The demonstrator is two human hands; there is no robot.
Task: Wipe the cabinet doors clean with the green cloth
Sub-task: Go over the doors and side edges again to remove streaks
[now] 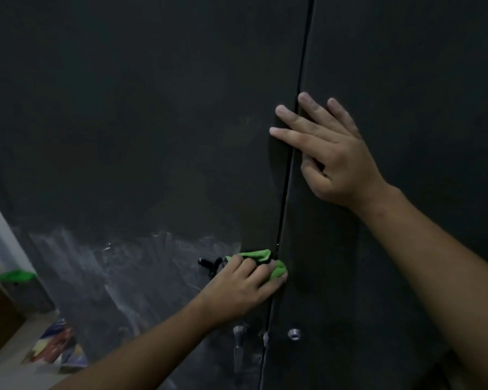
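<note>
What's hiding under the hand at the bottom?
A bunched green cloth peeks out from under the left hand, pressed against the dark cabinet door. The fingers cover the rest of the cloth, so its full shape cannot be seen.

Your left hand (245,280), arm extended, grips the green cloth (258,256); your right hand (330,153) lies flat, fingers spread.
</note>
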